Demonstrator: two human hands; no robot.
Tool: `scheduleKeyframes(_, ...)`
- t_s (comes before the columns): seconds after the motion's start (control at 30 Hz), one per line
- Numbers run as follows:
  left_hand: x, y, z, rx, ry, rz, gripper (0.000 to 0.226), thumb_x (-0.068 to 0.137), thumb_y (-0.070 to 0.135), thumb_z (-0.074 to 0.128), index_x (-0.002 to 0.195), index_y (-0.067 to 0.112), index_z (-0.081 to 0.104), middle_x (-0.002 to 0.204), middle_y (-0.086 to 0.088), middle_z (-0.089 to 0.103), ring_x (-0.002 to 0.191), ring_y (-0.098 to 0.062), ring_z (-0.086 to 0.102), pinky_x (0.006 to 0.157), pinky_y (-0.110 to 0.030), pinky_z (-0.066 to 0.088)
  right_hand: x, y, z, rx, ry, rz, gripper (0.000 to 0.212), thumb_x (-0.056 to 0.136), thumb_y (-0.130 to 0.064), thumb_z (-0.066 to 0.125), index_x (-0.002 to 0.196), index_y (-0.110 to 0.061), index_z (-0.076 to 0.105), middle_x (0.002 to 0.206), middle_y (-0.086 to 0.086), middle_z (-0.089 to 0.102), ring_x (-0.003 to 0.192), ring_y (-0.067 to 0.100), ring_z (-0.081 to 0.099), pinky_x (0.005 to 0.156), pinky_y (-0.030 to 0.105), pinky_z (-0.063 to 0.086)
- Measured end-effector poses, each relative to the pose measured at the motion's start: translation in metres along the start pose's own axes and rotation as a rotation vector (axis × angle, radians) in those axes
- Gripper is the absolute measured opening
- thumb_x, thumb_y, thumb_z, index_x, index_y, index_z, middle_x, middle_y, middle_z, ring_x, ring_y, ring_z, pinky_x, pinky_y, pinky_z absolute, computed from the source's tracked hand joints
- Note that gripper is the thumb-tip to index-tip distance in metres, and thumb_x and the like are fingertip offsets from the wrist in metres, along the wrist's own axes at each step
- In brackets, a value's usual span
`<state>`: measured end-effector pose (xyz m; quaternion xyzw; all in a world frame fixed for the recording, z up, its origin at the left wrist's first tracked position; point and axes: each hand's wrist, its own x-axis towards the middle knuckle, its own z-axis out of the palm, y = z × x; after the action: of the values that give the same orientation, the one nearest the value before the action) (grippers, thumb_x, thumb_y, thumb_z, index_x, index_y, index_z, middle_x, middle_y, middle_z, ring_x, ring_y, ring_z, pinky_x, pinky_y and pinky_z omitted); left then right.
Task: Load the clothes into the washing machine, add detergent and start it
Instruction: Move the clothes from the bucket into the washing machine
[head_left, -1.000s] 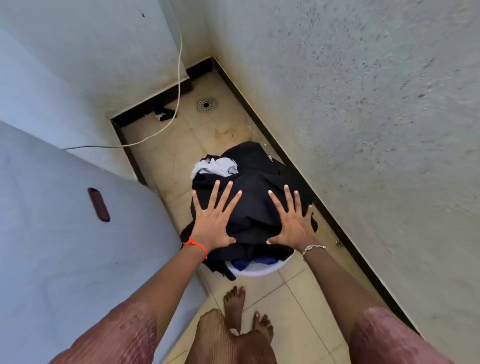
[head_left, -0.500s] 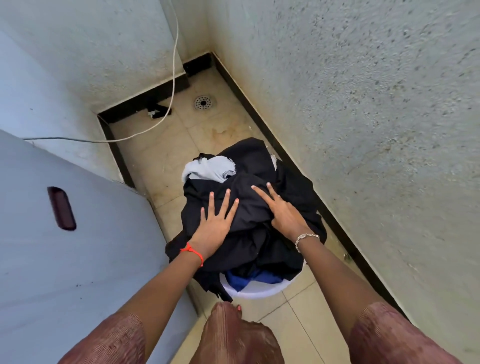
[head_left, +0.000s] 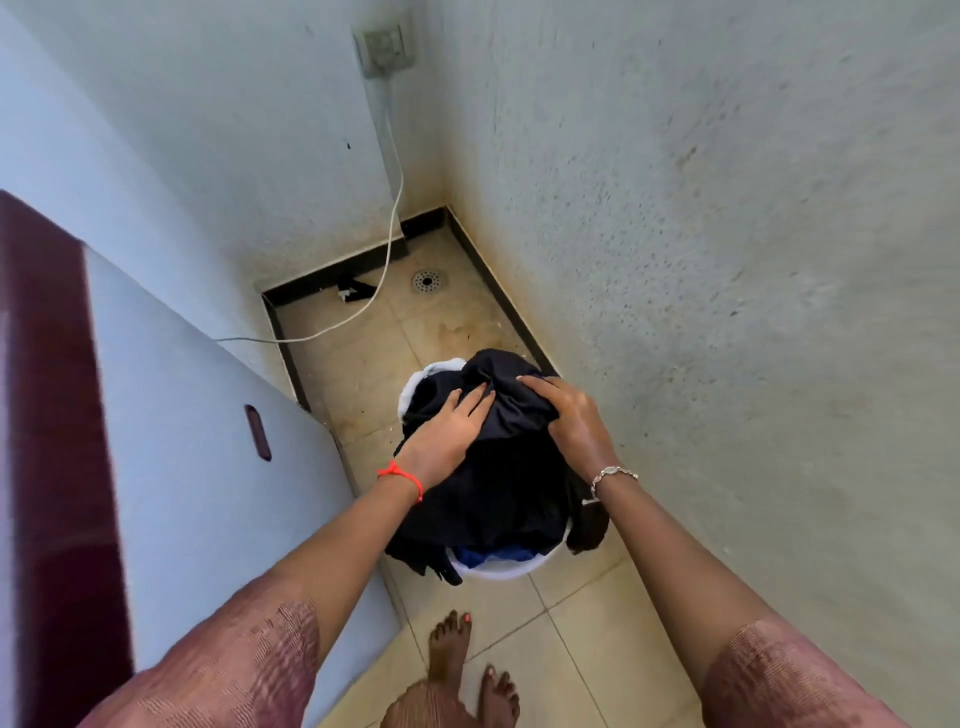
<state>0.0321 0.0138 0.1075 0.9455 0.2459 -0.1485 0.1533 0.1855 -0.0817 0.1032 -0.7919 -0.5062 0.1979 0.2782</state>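
Note:
A heap of dark clothes (head_left: 498, 488) fills a white laundry basket (head_left: 501, 569) standing on the tiled floor beside the washing machine (head_left: 208, 467). A blue garment (head_left: 480, 556) shows at the basket's near rim. My left hand (head_left: 441, 434) lies on the left side of the heap, fingers pressed into the black fabric. My right hand (head_left: 571, 415) is curled over the top right of the heap, gripping a fold of the black cloth. The machine's pale side panel has a dark slot handle (head_left: 258, 432); its dark red top (head_left: 52, 441) runs along the left edge.
A rough wall (head_left: 727, 312) closes the right side of the narrow floor strip. A white cable (head_left: 384, 260) hangs from a wall socket (head_left: 383, 49) and runs behind the machine. A floor drain (head_left: 427, 281) sits in the far corner. My bare feet (head_left: 467, 670) stand near the basket.
My view has risen and pulled back. Both hands went from flat with spread fingers on the heap to closing on the black cloth, the right hand bunching a fold.

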Motion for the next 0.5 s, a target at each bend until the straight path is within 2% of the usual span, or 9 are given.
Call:
scheduleKeyframes(0.1,-0.026,0.013,-0.044,-0.046,0.124,0.013,0.070,0.087,-0.015,0.031,0.148,0.007,0.005,0.157,-0.010,0.009,0.143,-0.031,0.012,0.117,-0.031,0.009,-0.008,-0.038,-0.043,0.008,0.032,-0.023,0.068,0.072,0.024,0.043,0.126,-0.014,0.056,0.129,0.013,0.055,0.117,0.027,0.053,0.099,0.026,0.040)
scheduleKeyframes(0.23,-0.060,0.029,-0.105,-0.142,0.243,-0.001,0.069,0.082,-0.017,0.035,0.146,0.004,0.019,0.152,-0.016,0.024,0.138,-0.031,0.027,0.114,-0.028,0.016,-0.026,-0.086,-0.090,0.020,0.053,-0.028,0.070,0.073,0.024,0.039,0.129,-0.016,0.053,0.132,0.011,0.050,0.118,0.027,0.051,0.099,0.028,0.040)
scheduleKeyframes(0.4,-0.105,0.040,-0.173,-0.246,0.405,-0.047,0.069,0.075,-0.018,0.039,0.140,0.004,0.036,0.145,-0.017,0.038,0.132,-0.033,0.039,0.110,-0.040,0.032,-0.044,-0.143,-0.132,0.091,0.129,-0.104,0.074,0.069,0.025,0.037,0.130,-0.013,0.051,0.124,0.016,0.054,0.113,0.030,0.053,0.091,0.011,0.033)
scheduleKeyframes(0.5,-0.135,0.049,-0.219,-0.295,0.535,-0.070,0.067,0.073,-0.017,0.040,0.137,0.003,0.041,0.141,-0.018,0.044,0.131,-0.034,0.041,0.109,-0.043,0.034,-0.051,-0.180,-0.156,0.192,0.152,-0.131,0.069,0.071,0.019,0.042,0.134,-0.009,0.046,0.120,0.018,0.052,0.111,0.031,0.052,0.088,0.007,0.030)
